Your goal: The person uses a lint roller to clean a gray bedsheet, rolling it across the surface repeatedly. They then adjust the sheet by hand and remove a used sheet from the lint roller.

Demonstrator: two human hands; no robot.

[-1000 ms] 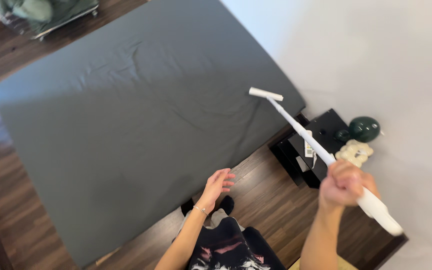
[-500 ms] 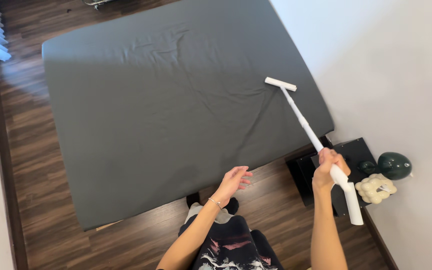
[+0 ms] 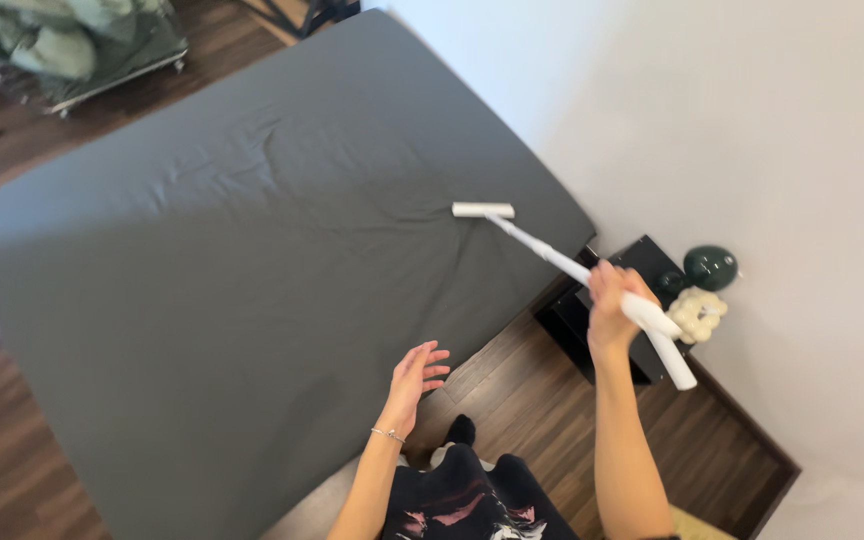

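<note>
Dark wood floor (image 3: 522, 410), white wall (image 3: 752, 120)

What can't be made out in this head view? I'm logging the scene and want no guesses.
- Long-handled lint roller: the right hand covers part of its handle.
- Roller head: too small to tell whether it touches the dark grey sheet.
- Bed: its near-left corner is cut off by the picture's edge.
- Black nightstand: partly hidden behind the arm and handle.
- Green bundle: cut off at the top edge.
</note>
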